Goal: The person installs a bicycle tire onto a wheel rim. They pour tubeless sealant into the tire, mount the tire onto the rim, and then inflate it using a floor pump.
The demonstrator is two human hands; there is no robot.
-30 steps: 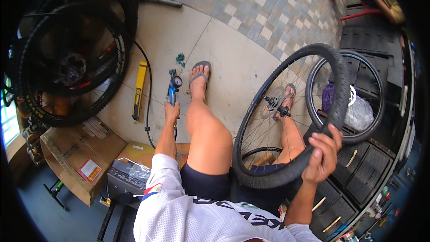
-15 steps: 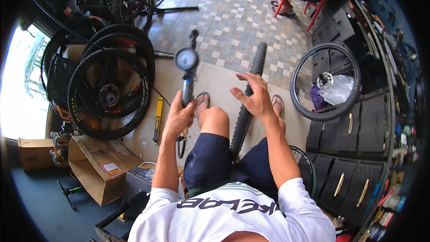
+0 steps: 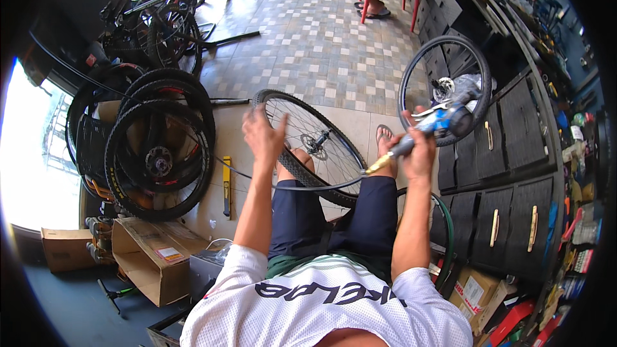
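A spoked bicycle wheel (image 3: 357, 148) with a knobbly black tyre and a disc rotor stands tilted between my legs. My left hand (image 3: 262, 138) is at the tyre's upper left, thumb apart from the fingers; whether it presses on the rubber is hard to see. In my right hand (image 3: 419, 157) is a tyre inflator gun (image 3: 406, 146), its blue-and-dark gauge end blurred and pointing up and right. The gun's brass fitting (image 3: 378, 166) points toward the wheel. A thin black hose (image 3: 308, 187) runs across the tyre's near side.
Several wheels (image 3: 160, 154) lean at the left, near a yellow level-like tool (image 3: 226, 186) and an open cardboard box (image 3: 151, 254). Another wheel (image 3: 485, 83) leans on black drawers (image 3: 514, 170) at the right. A person sits on a red chair (image 3: 418, 3) beyond.
The inflator gun has passed from my left hand to my right and swung rightward. The wheel between my legs has turned from edge-on to showing its spokes. My left hand has come to the tyre.
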